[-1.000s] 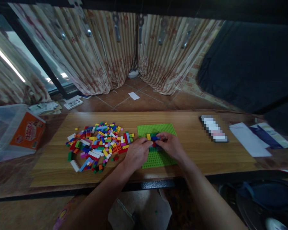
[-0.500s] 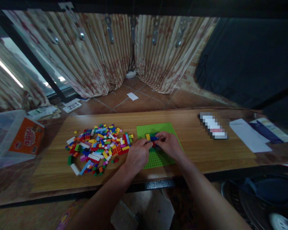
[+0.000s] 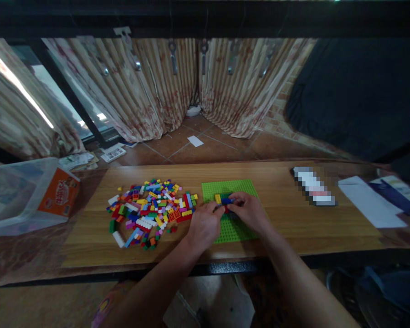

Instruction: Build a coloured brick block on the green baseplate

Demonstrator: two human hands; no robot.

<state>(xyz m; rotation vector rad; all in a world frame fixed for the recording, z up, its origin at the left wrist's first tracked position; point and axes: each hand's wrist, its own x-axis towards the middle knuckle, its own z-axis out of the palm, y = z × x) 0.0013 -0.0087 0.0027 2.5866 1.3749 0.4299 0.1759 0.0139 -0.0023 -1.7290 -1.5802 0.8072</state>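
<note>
A small group of building bricks stands on the green baseplate [image 3: 239, 233], toward its middle. In it I see a yellow brick [image 3: 217, 199], a blue brick [image 3: 226, 201] and a bit of a red brick [image 3: 226, 209]. My left hand [image 3: 206, 224] is closed at the near left side of the group, its fingertips against the bricks. From the right, my right hand [image 3: 250, 211] pinches at the blue and red bricks with bent fingers. The fingers hide part of the group, so the exact hold of each fingertip is unclear.
Left of the baseplate, a loose pile of colourful bricks [image 3: 145, 223] covers part of the wooden board [image 3: 276, 237]. A clear plastic box [image 3: 23, 196] with an orange label stands at the far left. A blurred-out flat object [image 3: 314, 187] and white paper [image 3: 369, 200] lie to the right.
The whole view has shifted, so everything appears further right and slightly lower. Both hands stay at the brick group, with only slight finger movement.
</note>
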